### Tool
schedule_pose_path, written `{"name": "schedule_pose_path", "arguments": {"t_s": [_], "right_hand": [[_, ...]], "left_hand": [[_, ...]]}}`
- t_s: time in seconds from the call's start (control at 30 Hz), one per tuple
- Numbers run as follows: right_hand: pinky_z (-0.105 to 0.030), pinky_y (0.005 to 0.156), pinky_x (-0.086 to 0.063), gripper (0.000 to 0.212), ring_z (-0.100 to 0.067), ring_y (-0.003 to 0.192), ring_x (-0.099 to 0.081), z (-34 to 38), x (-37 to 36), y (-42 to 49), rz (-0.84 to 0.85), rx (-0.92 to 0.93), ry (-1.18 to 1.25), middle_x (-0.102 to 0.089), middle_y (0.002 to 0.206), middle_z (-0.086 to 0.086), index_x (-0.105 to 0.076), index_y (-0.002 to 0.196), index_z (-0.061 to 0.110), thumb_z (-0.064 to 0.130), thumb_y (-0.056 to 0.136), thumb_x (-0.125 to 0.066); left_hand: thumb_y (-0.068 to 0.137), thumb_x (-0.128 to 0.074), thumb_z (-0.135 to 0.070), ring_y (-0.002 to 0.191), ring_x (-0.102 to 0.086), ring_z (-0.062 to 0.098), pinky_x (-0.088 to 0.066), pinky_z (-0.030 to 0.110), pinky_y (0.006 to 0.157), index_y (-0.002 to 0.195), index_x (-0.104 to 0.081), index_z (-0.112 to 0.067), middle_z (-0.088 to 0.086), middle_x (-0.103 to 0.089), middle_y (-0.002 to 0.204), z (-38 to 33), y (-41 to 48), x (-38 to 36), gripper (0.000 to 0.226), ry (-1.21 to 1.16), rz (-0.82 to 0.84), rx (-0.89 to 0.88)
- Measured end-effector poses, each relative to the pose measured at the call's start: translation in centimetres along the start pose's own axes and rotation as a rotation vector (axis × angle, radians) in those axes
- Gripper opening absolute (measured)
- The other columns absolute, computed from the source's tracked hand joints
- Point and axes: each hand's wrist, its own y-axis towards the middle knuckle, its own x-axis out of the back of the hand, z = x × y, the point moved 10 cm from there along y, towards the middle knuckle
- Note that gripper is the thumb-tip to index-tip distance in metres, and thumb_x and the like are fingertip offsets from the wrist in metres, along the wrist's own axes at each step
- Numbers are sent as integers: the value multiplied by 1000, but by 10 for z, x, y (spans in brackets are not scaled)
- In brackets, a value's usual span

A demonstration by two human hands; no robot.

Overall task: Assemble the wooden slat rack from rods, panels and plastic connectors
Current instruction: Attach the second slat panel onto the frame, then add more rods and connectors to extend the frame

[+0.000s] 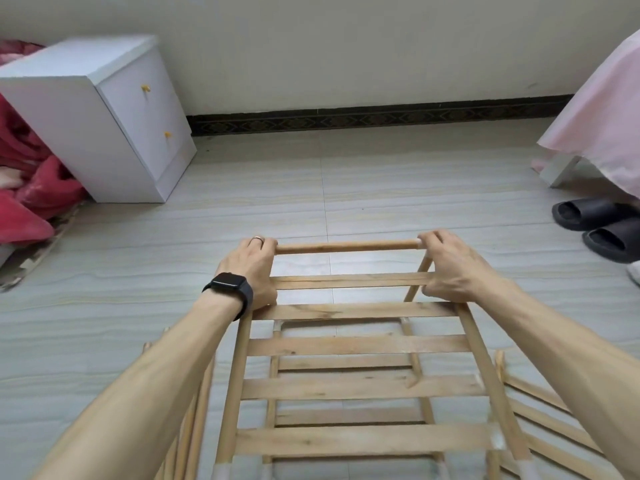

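Slat rack point(360, 386) fills the near centre on the tiled floor point(381, 188), top slats running left-right between two side rods, with a lower shelf visible through the gaps. Left hand point(254, 268), watch point(228, 289) on its wrist, grips the far-left corner where the cross rod point(346, 247) ends; right hand point(446, 268) grips the far-right corner, fingers curled at a white plastic connector point(419, 242). Loose slat panels lie near-left point(194, 427) and near-right point(547, 420) of the rack; white cabinet point(104, 116) far left, black slippers point(599, 223) far right.
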Motion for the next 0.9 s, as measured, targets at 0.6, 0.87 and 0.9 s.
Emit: {"name": "schedule_pose_path", "arguments": {"t_s": [0.6,0.87,0.9], "right_hand": [[-51,122,-22,77,-26,155,-11,75,-18,-194,-264,-2,210,-18,168,-2,-33,156,36,72,89,-39],[-55,121,17,79,-22,147,39,139,-93,-219,93,74,-18,33,163,8,19,151,57,87,79,2],[-56,120,18,77,-22,146,40,138,-96,-216,114,72,-12,34,163,9,22,149,59,87,79,2]], "left_hand": [[92,-55,-47,147,-25,23,-30,40,117,156,-13,-38,0,-12,165,-23,-169,15,77,-352,-93,138],[92,-38,-67,152,13,18,-10,43,124,157,-12,-39,-13,40,155,-47,-241,-30,76,-345,31,181],[92,-36,-68,152,13,18,-6,42,123,157,-12,-39,-11,38,156,-46,-238,-28,75,-319,36,184]]}}
